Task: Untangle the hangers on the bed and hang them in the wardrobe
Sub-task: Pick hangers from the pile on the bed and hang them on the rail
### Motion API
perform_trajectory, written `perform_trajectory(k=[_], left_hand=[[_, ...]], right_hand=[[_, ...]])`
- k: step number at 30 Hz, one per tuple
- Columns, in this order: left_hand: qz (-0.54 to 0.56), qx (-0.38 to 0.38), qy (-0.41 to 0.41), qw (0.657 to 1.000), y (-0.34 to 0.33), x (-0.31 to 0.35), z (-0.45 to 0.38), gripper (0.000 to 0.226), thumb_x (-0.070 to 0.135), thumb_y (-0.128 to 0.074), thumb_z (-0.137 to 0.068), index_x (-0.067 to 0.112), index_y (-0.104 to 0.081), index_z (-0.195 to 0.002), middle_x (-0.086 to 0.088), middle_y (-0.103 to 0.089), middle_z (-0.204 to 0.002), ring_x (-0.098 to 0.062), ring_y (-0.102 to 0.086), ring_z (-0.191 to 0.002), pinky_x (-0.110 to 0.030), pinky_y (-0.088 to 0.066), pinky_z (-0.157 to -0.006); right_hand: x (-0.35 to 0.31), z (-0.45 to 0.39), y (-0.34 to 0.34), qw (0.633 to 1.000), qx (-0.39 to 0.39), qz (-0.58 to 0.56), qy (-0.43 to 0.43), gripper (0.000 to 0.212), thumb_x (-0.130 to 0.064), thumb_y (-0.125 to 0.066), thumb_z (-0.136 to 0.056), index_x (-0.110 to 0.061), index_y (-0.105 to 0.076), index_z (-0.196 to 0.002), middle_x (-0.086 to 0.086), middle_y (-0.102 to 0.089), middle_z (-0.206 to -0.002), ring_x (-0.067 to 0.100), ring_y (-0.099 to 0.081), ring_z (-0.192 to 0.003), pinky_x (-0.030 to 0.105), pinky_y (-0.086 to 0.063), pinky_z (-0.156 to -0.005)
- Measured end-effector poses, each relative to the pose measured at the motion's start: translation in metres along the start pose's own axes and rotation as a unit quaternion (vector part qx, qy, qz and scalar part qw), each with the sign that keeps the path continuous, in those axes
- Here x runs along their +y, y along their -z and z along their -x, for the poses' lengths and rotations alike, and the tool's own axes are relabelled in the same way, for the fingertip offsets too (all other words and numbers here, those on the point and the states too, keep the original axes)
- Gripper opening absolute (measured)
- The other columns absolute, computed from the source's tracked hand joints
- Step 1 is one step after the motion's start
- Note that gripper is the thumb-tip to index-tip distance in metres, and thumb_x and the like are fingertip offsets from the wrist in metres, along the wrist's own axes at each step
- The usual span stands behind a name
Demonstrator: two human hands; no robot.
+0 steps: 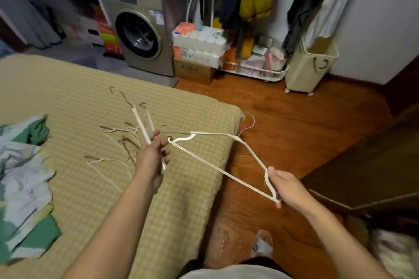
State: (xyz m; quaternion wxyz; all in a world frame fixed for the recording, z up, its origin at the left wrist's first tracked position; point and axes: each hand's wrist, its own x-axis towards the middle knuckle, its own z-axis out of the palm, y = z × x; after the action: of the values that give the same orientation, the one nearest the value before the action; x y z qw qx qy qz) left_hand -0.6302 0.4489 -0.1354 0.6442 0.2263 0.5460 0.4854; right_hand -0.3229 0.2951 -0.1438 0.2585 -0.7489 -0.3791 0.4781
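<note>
A thin white wire hanger, triangular with a metal hook, hung over the bed's yellow checked edge, its corner pinched by the right hand. The left hand gripped two more hangers upright above the bed. Others lay tangled on the bed. Beyond the bed, a white wire basket held bottles.

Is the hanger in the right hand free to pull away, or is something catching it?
Not clearly free. The right hand grips one corner of the white hanger; its far end meets the hangers held by the left hand, apparently hooked there.
</note>
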Motion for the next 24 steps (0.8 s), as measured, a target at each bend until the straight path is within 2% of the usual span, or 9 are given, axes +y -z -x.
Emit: perform_trajectory(k=[4, 8, 10, 12, 15, 18, 21, 23, 24], left_hand=[[-0.010, -0.072, 0.050, 0.996, -0.048, -0.022, 0.009, 0.022, 0.021, -0.044, -0.105, 0.028, -0.053, -0.125, 0.000, -0.069, -0.076, -0.010, -0.045, -0.050, -0.020, -0.038, -0.039], [-0.060, -0.119, 0.079, 0.988, -0.108, -0.065, 0.032, 0.016, 0.023, -0.043, -0.106, 0.025, -0.052, -0.118, -0.004, -0.070, -0.085, -0.010, -0.047, -0.054, -0.017, -0.038, -0.039], [-0.062, -0.127, 0.093, 0.986, -0.139, -0.085, 0.046, 0.011, 0.021, -0.044, -0.105, 0.024, -0.052, -0.112, -0.002, -0.064, -0.077, -0.008, -0.051, -0.055, -0.016, -0.039, -0.038], [-0.044, -0.140, 0.122, 0.982, -0.170, -0.111, 0.061, 0.009, 0.019, -0.045, -0.104, 0.023, -0.051, -0.099, 0.001, -0.055, -0.069, -0.005, -0.052, -0.048, -0.016, -0.041, -0.037], [-0.024, -0.164, 0.164, 0.972, -0.205, -0.147, 0.088, 0.016, 0.021, -0.047, -0.104, 0.022, -0.050, -0.089, 0.005, -0.050, -0.060, -0.003, -0.050, -0.044, -0.016, -0.045, -0.037], [-0.042, -0.194, 0.165, 0.966, -0.235, -0.179, 0.119, 0.016, 0.019, -0.046, -0.104, 0.020, -0.049, -0.088, 0.004, -0.049, -0.060, -0.004, -0.049, -0.044, -0.017, -0.045, -0.037], [-0.074, -0.217, 0.151, 0.961, -0.265, -0.213, 0.164, 0.017, 0.015, -0.045, -0.103, 0.019, -0.050, -0.088, 0.002, -0.051, -0.061, -0.004, -0.052, -0.048, -0.016, -0.045, -0.040], [-0.093, -0.217, 0.134, 0.962, -0.280, -0.233, 0.191, 0.018, 0.012, -0.045, -0.101, 0.018, -0.051, -0.086, 0.001, -0.050, -0.064, -0.005, -0.051, -0.050, -0.015, -0.045, -0.041], [-0.096, -0.207, 0.128, 0.965, -0.284, -0.240, 0.198, 0.017, 0.010, -0.045, -0.099, 0.018, -0.053, -0.086, 0.000, -0.049, -0.065, -0.006, -0.051, -0.051, -0.016, -0.044, -0.040]], right_hand=[[0.035, 0.036, 0.026, 0.999, 0.036, -0.023, -0.014, 0.055, -0.055, -0.036, -0.101, -0.015, -0.062, -0.075, 0.008, -0.054, -0.057, 0.027, -0.059, -0.052, 0.034, -0.050, -0.057], [0.094, 0.088, 0.066, 0.989, 0.052, -0.124, -0.067, 0.053, -0.056, -0.035, -0.101, -0.019, -0.073, -0.099, 0.008, -0.054, -0.061, 0.027, -0.056, -0.056, 0.025, -0.041, -0.046], [0.125, 0.117, 0.088, 0.954, 0.061, -0.283, -0.082, 0.046, -0.046, -0.040, -0.103, -0.014, -0.070, -0.115, 0.009, -0.055, -0.069, 0.021, -0.053, -0.059, 0.023, -0.033, -0.044], [0.156, 0.149, 0.115, 0.902, 0.086, -0.414, -0.086, 0.040, -0.035, -0.045, -0.103, -0.007, -0.069, -0.119, 0.008, -0.055, -0.076, 0.016, -0.049, -0.062, 0.026, -0.029, -0.050], [0.194, 0.186, 0.143, 0.873, 0.097, -0.473, -0.073, 0.031, -0.021, -0.047, -0.103, -0.005, -0.070, -0.117, 0.008, -0.055, -0.082, 0.015, -0.045, -0.066, 0.027, -0.033, -0.055], [0.227, 0.214, 0.167, 0.899, 0.138, -0.408, -0.078, 0.029, -0.014, -0.046, -0.104, -0.014, -0.070, -0.119, 0.007, -0.060, -0.090, 0.019, -0.048, -0.075, 0.030, -0.043, -0.062], [0.268, 0.234, 0.192, 0.954, 0.244, -0.159, -0.067, 0.034, -0.014, -0.042, -0.105, -0.034, -0.068, -0.112, 0.000, -0.063, -0.098, 0.016, -0.060, -0.084, 0.028, -0.053, -0.068], [0.289, 0.245, 0.207, 0.952, 0.298, -0.042, -0.063, 0.041, -0.010, -0.041, -0.104, -0.045, -0.063, -0.108, -0.003, -0.060, -0.111, 0.014, -0.061, -0.099, 0.029, -0.055, -0.082], [0.295, 0.250, 0.213, 0.947, 0.311, -0.045, -0.061, 0.044, -0.010, -0.041, -0.103, -0.049, -0.061, -0.108, -0.005, -0.059, -0.116, 0.012, -0.060, -0.104, 0.031, -0.054, -0.088]])
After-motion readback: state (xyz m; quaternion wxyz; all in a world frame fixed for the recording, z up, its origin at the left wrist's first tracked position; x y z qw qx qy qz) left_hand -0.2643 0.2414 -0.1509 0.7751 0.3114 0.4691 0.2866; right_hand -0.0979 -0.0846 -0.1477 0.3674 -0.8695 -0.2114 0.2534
